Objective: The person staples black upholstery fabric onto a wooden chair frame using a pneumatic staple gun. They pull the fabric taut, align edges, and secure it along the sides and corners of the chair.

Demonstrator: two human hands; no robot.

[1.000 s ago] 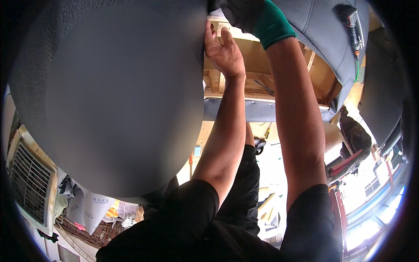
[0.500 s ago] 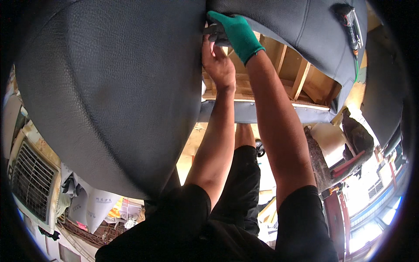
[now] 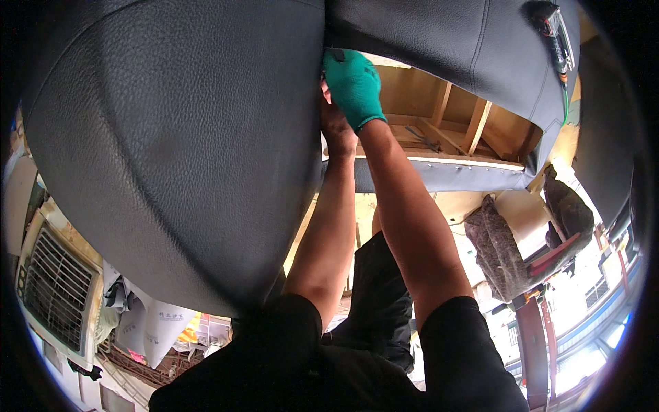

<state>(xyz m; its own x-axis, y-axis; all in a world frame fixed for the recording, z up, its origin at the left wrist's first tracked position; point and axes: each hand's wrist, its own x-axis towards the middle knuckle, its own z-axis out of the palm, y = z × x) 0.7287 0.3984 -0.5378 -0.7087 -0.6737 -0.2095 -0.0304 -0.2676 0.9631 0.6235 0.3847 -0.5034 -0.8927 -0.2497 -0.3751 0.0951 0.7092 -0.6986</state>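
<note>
Both my hands meet at the gap beside a large black leather-covered cushion (image 3: 199,130), against its right edge. My right hand (image 3: 353,86), in a green glove, is closed, fingers curled away from view. What it grips is hidden. Just below and partly behind it is my bare left hand (image 3: 338,130), close to the cushion's edge, its fingers mostly covered by the glove. Right of the hands, an open wooden frame (image 3: 439,103) shows between a black leather cover (image 3: 419,34) above and a leather-wrapped rail (image 3: 439,176) below.
A staple gun (image 3: 557,44) with a green hose lies on the leather at upper right. A tool (image 3: 422,139) rests inside the frame. Lower right is a fuzzy dark cloth-like piece (image 3: 495,247); lower left, a grilled appliance (image 3: 56,278) and white bags (image 3: 161,333).
My gloved right hand has moved down and left, turning so its back covers more of my left hand. My left hand has shifted slightly down, and more of the frame's inside shows.
</note>
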